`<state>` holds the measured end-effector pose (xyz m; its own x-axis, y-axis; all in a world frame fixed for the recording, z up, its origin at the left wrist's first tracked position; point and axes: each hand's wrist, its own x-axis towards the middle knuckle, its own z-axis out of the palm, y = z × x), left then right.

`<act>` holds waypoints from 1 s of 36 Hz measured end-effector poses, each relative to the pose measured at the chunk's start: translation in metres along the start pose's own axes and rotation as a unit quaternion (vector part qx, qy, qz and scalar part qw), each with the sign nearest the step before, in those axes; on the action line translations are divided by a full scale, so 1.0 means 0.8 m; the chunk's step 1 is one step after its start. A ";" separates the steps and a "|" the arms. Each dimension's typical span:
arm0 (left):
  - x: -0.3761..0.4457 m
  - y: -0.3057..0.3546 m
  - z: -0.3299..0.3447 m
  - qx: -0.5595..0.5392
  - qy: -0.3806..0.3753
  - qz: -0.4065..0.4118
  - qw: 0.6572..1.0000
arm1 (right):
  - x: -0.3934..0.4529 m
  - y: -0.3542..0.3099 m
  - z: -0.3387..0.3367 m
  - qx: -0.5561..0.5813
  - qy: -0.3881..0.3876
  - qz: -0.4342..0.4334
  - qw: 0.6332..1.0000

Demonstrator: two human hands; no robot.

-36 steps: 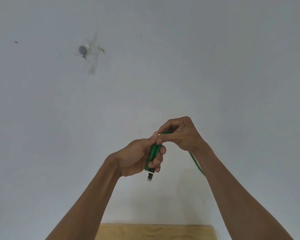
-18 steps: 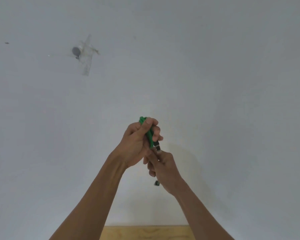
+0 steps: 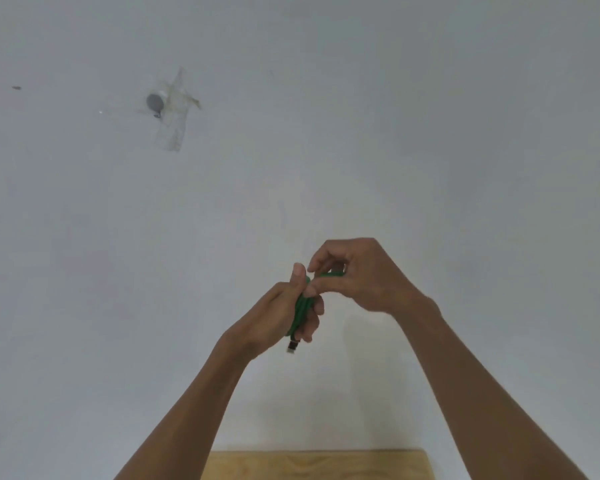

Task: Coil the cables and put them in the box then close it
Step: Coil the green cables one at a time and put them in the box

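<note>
Both hands hold a thin green cable (image 3: 302, 311): the left hand (image 3: 279, 317) grips its folded bundle, the right hand (image 3: 359, 275) pinches a strand on top.

We see a green cable (image 3: 302, 308) bundled into several upright loops in our left hand (image 3: 278, 317), its dark plug hanging below, one strand pinched by our right hand (image 3: 357, 275).

white wall (image 3: 395, 133), taped patch (image 3: 172, 112), wooden surface (image 3: 312, 465)
</note>
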<state>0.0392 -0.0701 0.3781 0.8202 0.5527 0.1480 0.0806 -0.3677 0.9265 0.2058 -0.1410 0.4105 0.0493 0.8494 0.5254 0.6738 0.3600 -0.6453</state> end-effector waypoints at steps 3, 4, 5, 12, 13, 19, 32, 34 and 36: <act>-0.005 0.005 0.004 -0.078 0.003 -0.007 0.997 | 0.007 0.006 -0.004 0.101 0.008 0.012 0.995; -0.007 0.008 0.005 -0.107 0.006 -0.009 0.994 | 0.007 0.009 -0.002 0.130 0.006 0.021 0.991; -0.008 0.011 0.007 -0.140 0.008 -0.010 0.990 | 0.005 0.012 0.002 0.158 0.003 0.031 0.987; -0.007 0.017 0.009 -0.216 0.024 0.013 0.976 | -0.023 0.009 0.059 0.376 0.065 0.075 0.921; -0.006 0.016 0.008 -0.202 0.042 0.016 0.978 | -0.024 0.007 0.065 0.359 0.101 0.070 0.925; 0.006 0.018 0.023 -0.168 0.190 0.045 0.966 | -0.015 0.003 0.087 0.252 0.226 0.052 0.940; 0.022 -0.008 0.025 0.063 0.487 0.134 0.861 | -0.015 -0.005 0.085 0.251 0.197 0.080 0.944; 0.021 -0.006 0.023 0.060 0.498 0.146 0.853 | -0.014 0.000 0.073 0.341 0.113 0.096 0.928; 0.021 -0.004 0.024 0.048 0.492 0.150 0.856 | -0.013 0.008 0.061 0.412 0.032 0.118 0.903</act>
<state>0.0633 -0.0741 0.3713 -0.0590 0.7674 0.6384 0.0350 -0.6375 0.7696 0.1737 -0.1287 0.3744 0.1805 0.9252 0.3337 -0.1364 0.3595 -0.9231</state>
